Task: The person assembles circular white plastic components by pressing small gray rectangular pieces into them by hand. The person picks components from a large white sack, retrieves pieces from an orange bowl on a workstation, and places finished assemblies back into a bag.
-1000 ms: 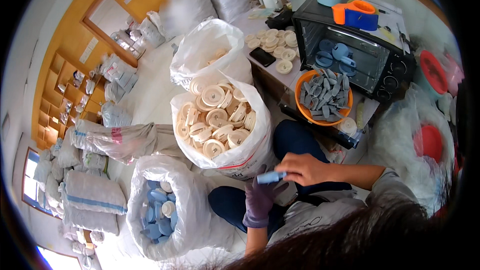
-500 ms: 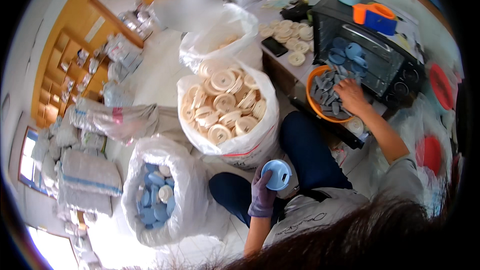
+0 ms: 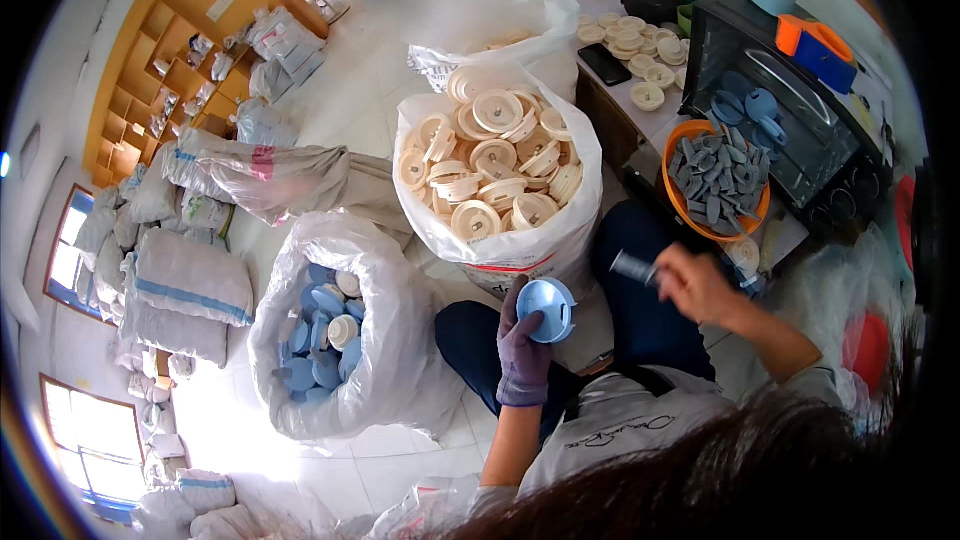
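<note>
My left hand (image 3: pixel 522 365), in a purple-grey work glove, grips a light blue plastic lid (image 3: pixel 546 312) over my lap. The lid's hollow side faces up, and a slot shows near its edge. To its right, above my knee, my bare right hand (image 3: pixel 695 287) pinches a small grey plastic piece (image 3: pixel 634 267), smeared by motion. Beyond that hand stands an orange bowl (image 3: pixel 668 190), heaped with similar grey pieces (image 3: pixel 715 172).
A white sack (image 3: pixel 408 130) of cream lids stands ahead, another sack (image 3: pixel 262 330) of blue lids at left. Behind the bowl is a black toaster oven (image 3: pixel 835 135) with blue lids. A phone (image 3: pixel 604 64) and cream lids lie on the table.
My right hand has left the bowl and come toward the blue lid with a grey piece. My left hand still holds the lid, now tilted differently. The view has shifted.
</note>
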### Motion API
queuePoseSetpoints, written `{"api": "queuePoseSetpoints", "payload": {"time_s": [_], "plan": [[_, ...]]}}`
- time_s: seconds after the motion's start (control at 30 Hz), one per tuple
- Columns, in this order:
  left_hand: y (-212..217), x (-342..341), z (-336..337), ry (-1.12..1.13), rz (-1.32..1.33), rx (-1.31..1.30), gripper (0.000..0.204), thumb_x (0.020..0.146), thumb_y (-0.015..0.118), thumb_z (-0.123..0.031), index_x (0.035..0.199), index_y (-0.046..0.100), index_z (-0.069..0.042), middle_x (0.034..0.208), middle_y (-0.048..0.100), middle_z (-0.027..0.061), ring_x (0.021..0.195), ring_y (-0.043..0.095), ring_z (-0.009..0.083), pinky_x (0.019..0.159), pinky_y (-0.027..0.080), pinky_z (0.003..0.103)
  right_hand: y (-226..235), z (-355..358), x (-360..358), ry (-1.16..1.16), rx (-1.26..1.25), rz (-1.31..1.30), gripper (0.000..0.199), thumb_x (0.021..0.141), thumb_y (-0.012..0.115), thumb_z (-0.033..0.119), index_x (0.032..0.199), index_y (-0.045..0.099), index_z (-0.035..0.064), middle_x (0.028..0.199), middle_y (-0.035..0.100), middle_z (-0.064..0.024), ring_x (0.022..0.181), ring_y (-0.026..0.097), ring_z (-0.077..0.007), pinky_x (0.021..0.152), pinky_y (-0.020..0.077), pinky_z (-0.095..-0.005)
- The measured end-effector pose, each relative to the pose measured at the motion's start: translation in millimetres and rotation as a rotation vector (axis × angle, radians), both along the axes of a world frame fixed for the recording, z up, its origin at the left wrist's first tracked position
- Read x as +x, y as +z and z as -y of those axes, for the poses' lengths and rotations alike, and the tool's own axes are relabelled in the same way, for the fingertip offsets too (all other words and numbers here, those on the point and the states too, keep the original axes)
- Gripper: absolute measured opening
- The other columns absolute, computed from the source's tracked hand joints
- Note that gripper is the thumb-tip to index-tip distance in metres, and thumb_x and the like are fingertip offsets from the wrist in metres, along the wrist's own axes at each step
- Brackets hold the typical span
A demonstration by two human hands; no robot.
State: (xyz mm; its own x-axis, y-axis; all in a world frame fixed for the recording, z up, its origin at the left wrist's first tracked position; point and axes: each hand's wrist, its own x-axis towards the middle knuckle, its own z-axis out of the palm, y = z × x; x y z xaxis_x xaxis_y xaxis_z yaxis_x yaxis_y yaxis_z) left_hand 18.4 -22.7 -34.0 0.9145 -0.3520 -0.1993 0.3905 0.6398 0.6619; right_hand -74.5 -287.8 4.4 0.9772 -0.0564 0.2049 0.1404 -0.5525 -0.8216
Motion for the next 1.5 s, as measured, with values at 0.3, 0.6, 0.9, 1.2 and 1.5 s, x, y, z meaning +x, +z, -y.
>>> {"api": "queuePoseSetpoints", "payload": {"time_s": [0.3, 0.6, 0.9, 1.2, 1.5], "plan": [[-2.2, -0.7, -12.8, 0.002, 0.133, 0.170, 0.064, 0.074, 0.057, 0.006, 0.137, 0.042, 0.003, 0.130, 0.053, 0.0132, 0.118, 0.052, 0.0232, 0.104, 0.038, 0.035, -17.1, -65.6, 8.9, 0.227, 0.204, -0.083, 0.007, 0.092, 0.053, 0.005, 0.097, 0.050, 0.0017, 0.065, 0.062, -0.0114, 0.059, 0.064, -0.0231, 0.055, 0.0470, -0.0327], [12.3, -14.8, -10.2, -0.337, 0.383, 0.370, 0.083, 0.075, 0.074, -0.010, 0.145, 0.030, 0.000, 0.143, 0.040, 0.0119, 0.129, 0.041, 0.0198, 0.108, 0.031, 0.033, -41.0, -86.8, 6.9, 0.170, 0.400, -0.180, 0.008, 0.091, 0.050, 0.000, 0.099, 0.050, 0.0009, 0.072, 0.063, -0.0138, 0.067, 0.065, -0.0227, 0.060, 0.0483, -0.0338], [1.9, -17.3, -11.5, -0.005, 0.281, 0.329, 0.056, 0.080, 0.071, -0.003, 0.131, 0.049, 0.001, 0.119, 0.060, 0.0102, 0.107, 0.058, 0.0173, 0.094, 0.046, 0.031, -30.9, -103.3, 17.2, 0.327, 0.610, -0.436, 0.015, 0.095, 0.051, 0.004, 0.109, 0.044, 0.0034, 0.082, 0.059, -0.0072, 0.059, 0.052, -0.0120, 0.054, 0.0443, -0.0276], [3.0, -19.6, -32.1, 0.147, 0.015, 0.218, 0.034, 0.079, 0.072, -0.008, 0.109, 0.059, 0.002, 0.094, 0.065, 0.0064, 0.085, 0.063, 0.0158, 0.080, 0.052, 0.030, 13.0, -106.0, 65.0, 0.502, 0.219, -0.349, 0.009, 0.090, 0.058, 0.006, 0.096, 0.053, 0.0035, 0.081, 0.063, -0.0085, 0.067, 0.062, -0.0178, 0.060, 0.0497, -0.0318], [4.7, -4.8, -43.9, 0.076, 0.009, 0.199, 0.036, 0.080, 0.071, -0.007, 0.111, 0.058, 0.003, 0.097, 0.066, 0.0077, 0.087, 0.064, 0.0163, 0.081, 0.052, 0.031, 56.9, -114.1, 241.2, -0.009, -0.430, 0.467, 0.015, 0.085, 0.062, 0.016, 0.094, 0.061, 0.0046, 0.091, 0.061, -0.0124, 0.082, 0.061, -0.0344, 0.072, 0.0486, -0.0450]]}}
